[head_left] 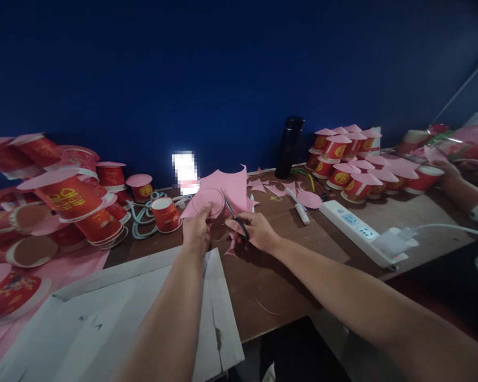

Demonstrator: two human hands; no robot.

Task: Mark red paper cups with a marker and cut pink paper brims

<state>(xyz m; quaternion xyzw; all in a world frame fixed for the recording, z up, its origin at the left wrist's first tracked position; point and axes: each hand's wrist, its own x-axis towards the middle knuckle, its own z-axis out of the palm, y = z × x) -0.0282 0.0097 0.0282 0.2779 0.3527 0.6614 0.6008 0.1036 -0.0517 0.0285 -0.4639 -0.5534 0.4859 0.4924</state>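
My left hand [198, 227] pinches a sheet of pink paper [233, 188] near a circle drawn on it, thumb on top. In my right hand [257, 231] is a pair of dark-handled scissors [239, 220], its blade up at the paper by the right side of the drawn circle. Curved notches run along the sheet's upper edge. Below the scissors hangs or lies a small pink scrap [231, 246]; I cannot tell which. A red paper cup [166, 214] stands upside down left of my left hand.
Red cups topped with pink discs crowd the left [74, 196] and right [360, 185]. A black flask [289, 147], pink offcuts [276, 188], a white pen [302, 213] and a power strip [354, 231] lie rightward. A white board [115, 318] covers the front left. Another person's hand [450, 178] works far right.
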